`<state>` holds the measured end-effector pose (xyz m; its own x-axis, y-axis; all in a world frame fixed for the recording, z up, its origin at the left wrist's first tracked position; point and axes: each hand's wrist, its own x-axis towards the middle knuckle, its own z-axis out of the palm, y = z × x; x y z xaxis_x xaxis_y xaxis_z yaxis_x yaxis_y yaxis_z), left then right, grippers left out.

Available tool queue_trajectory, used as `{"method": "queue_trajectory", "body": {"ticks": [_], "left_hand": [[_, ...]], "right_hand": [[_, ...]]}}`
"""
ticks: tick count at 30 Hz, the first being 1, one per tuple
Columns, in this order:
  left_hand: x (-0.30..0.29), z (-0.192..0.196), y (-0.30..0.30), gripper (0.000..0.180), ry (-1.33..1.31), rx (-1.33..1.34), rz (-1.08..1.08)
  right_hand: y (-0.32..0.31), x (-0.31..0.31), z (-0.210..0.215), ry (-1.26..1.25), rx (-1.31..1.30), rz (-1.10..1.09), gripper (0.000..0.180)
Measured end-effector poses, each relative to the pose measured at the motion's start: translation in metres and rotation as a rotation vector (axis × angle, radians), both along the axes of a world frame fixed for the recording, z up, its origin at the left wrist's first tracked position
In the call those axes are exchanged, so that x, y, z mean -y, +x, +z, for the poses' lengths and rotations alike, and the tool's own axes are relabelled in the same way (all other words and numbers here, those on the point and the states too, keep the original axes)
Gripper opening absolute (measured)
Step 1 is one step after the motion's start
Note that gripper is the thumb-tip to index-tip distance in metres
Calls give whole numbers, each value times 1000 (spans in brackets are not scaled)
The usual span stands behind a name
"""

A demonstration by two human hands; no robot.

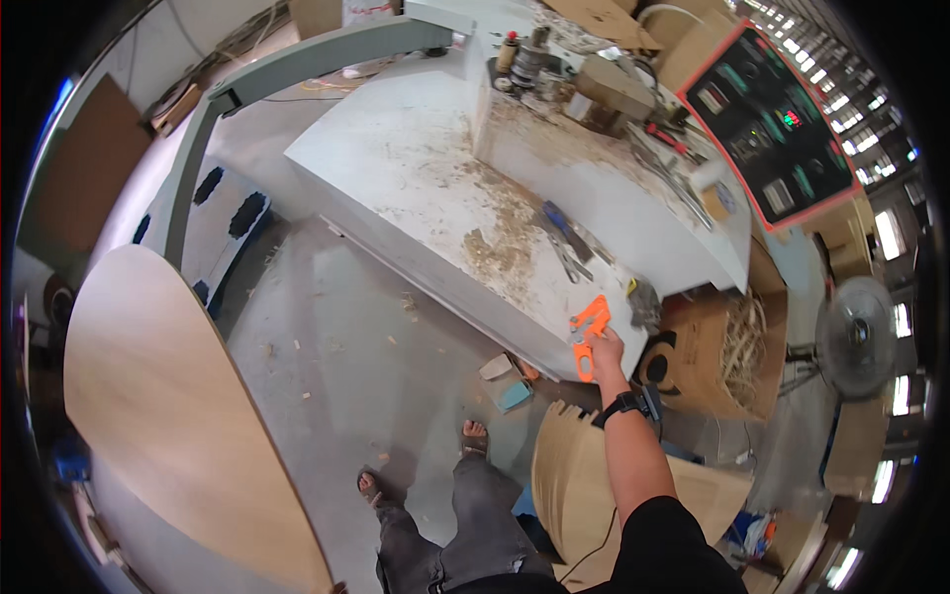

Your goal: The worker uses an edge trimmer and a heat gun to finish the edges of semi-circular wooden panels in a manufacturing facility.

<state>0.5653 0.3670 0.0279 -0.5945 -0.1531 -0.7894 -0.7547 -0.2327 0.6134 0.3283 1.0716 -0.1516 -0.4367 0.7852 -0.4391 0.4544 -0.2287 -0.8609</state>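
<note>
My right arm reaches forward, with a dark band on the wrist. My right hand (607, 350) is closed round an orange hand tool (591, 322) with grey metal parts, over the near right corner of a white machine table (386, 139). I cannot make out the tool's exact kind. Just beyond it on the table lie pliers (569, 259) and a blue-handled tool (564, 228). Beside the hand sits a dark grey bundle (643, 304). At the lower edge, a small sliver of my left hand (338, 588) seems to show against a curved wooden panel (168, 386); its fingers are hidden.
A grey arm (336, 54) spans the far left. At right are a control panel (777, 124), a cardboard box (712, 366) of wood strips and a fan (857, 337). Stacked thin curved boards (574, 455) stand near my right side. A small box (505, 381) lies on the floor.
</note>
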Motion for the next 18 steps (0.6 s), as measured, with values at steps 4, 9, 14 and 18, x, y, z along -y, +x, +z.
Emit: {"method": "queue_trajectory", "body": {"ticks": [4,9,14,18], "left_hand": [[52,34,46,46,-580,193,421],[153,-8,2,57,-1479,71,-82],[86,10,-177,58,-1539,40,-248],[83,-3,-250,60,-1615,9,-132]], "right_hand": [[-3,-80,-51,197,51,19,35],[11,-115,-72,614,420,-5,53],[-1,3,7,497,562,394,40],[54,42,29,350,402,444,31]]}}
